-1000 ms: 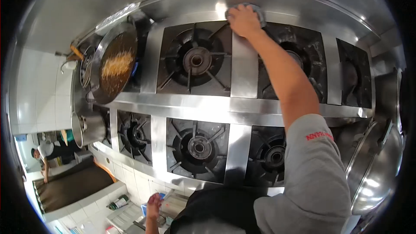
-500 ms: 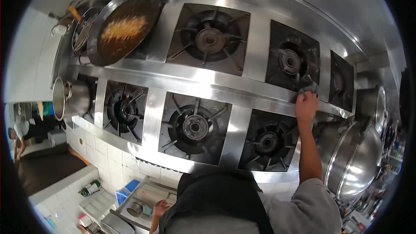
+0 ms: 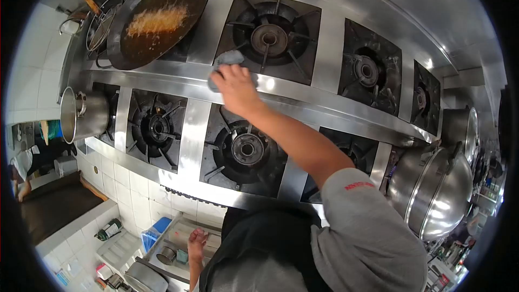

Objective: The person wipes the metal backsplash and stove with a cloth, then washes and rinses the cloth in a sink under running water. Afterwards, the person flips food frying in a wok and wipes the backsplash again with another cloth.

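My right hand is closed over a grey cloth and presses it on the steel ledge between the two rows of burners. The cloth sticks out past my fingers, beside the front left corner of the large back burner. My left hand hangs low by my side with loosely bent fingers, and nothing shows in it. Below the stove front, it is nearest to a tray with a small metal pot and a pale green thing.
A large wok of dark oil with pale food frying stands at the back left. A steel pot is at the left end, and big steel pans are at the right. Another person is at far left.
My right hand has swept the cloth left along the ledge, from the right-hand burners to near the wok. My left hand has risen slightly, and my view has shifted a little.
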